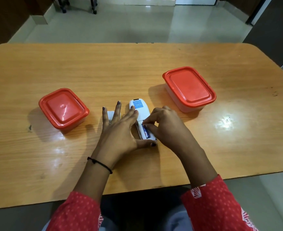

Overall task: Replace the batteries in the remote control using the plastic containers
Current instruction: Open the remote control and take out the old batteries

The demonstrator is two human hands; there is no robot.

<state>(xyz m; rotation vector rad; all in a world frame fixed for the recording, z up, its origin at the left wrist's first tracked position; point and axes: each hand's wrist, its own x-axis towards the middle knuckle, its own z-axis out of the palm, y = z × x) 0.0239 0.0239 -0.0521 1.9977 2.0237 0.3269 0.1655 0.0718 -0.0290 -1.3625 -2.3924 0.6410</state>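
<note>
Head view looks down on a wooden counter (87,67) where a white remote control (140,108) lies face down at the centre, its length running away from the person. A blue label (138,104) with white print sits on its far half; the lines are too small to read. The battery compartment at the near half is uncovered, and a battery (145,132) lies in it. The battery's wrap is blue with a red and white mark, and the brand cannot be made out.

The left hand (120,129) is spread flat with its fingers straight and apart. The forefinger rests on the remote's back beside the label, and the thumb presses against the remote's near end. The right hand (165,124) is curled over the compartment, its thumb and forefinger clamped on the far end of the battery.

A white battery cover (110,114) lies on the counter just left of the remote, partly hidden under the left hand's outer fingers. A small container (63,110) with a red lid stands well to the left, and a larger container (189,88) with a red lid stands to the right and farther back. Both lids are on, and no writing is legible on them. A black thread band (100,165) circles the left wrist, and both arms wear red patterned sleeves (77,212).
</note>
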